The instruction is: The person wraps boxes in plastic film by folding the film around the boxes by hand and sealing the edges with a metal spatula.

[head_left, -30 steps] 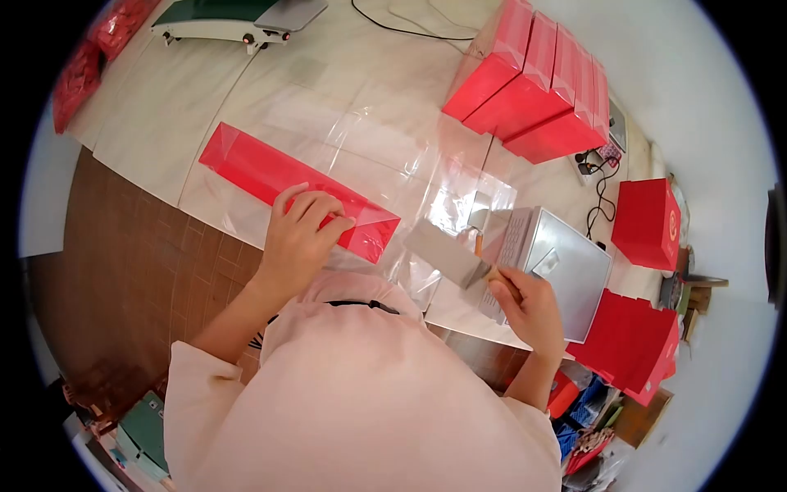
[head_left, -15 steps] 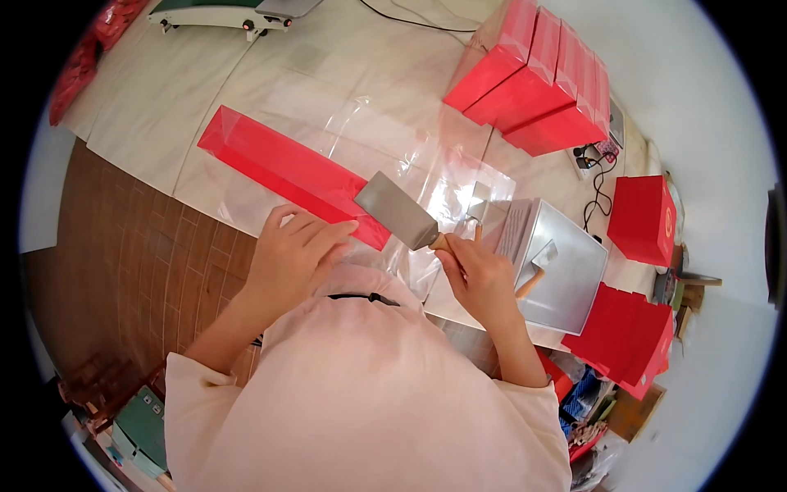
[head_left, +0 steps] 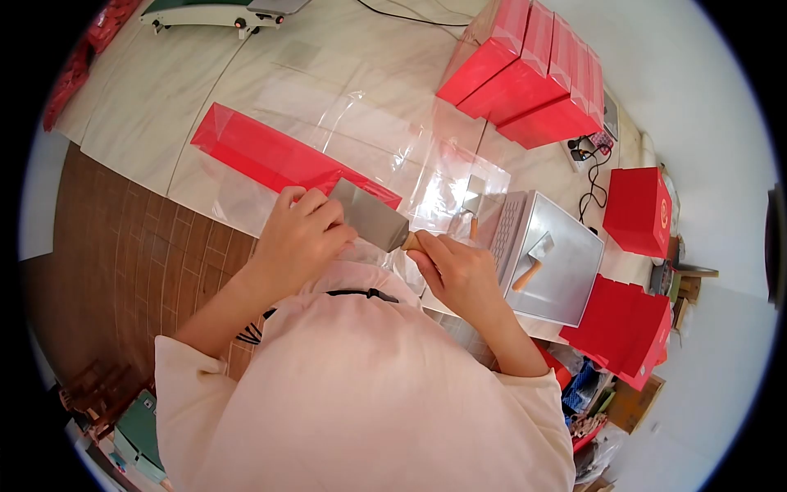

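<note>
My right hand grips the wooden handle of a scraper with a wide flat metal blade. The blade lies against the near side of a long red box, close to its right end. That box sits in clear plastic film, which spreads loosely beyond it. My left hand is at the box's near edge, its fingers bent beside the blade. What those fingers pinch is hidden.
Right of my right hand, a second scraper rests on a flat metal plate. Another small scraper lies by it. Film-wrapped red boxes stand at the back right. A red box and cables are farther right.
The scraper has moved left and toward me, along the box's near side. My left hand's fingers have curled in beside the blade. The view has shifted slightly.
</note>
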Action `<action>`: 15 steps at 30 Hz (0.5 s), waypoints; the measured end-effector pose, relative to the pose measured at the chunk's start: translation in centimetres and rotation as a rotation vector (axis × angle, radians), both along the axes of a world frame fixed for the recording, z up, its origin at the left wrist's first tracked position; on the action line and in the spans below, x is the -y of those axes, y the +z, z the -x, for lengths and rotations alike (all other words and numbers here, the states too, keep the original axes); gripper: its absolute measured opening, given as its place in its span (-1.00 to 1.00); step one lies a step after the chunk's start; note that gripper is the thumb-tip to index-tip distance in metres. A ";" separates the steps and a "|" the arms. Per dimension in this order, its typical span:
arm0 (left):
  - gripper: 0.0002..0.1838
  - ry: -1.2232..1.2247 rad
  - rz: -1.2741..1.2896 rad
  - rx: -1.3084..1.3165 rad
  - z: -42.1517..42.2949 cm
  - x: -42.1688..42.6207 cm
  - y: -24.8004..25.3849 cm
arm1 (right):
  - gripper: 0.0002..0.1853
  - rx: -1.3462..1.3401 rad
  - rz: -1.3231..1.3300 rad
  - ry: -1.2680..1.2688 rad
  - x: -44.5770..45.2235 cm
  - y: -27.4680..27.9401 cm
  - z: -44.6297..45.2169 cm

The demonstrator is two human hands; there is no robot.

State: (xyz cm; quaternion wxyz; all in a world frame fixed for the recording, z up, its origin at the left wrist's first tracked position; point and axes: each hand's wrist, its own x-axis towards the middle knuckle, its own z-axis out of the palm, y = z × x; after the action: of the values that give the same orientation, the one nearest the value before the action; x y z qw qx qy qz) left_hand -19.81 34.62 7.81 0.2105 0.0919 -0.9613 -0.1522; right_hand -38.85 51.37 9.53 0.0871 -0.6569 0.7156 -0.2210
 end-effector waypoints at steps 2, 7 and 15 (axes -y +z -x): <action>-0.85 -0.009 0.017 -0.018 0.2 0.8 0.0 | -0.80 0.001 0.008 0.009 0.0 0.0 0.1; -0.88 -0.079 -0.030 -0.015 1.6 3.0 1.0 | -0.79 -0.021 -0.005 0.055 0.3 -0.1 0.6; -0.84 -0.242 -0.284 0.238 4.1 5.9 1.8 | -0.80 -0.050 -0.034 0.061 0.0 0.2 0.6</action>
State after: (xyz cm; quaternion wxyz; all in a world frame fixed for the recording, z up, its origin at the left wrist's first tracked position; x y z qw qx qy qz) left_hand -23.92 28.75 9.64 0.0607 0.0221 -0.9523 -0.2982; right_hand -39.41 51.32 9.74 0.0867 -0.6822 0.7008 -0.1896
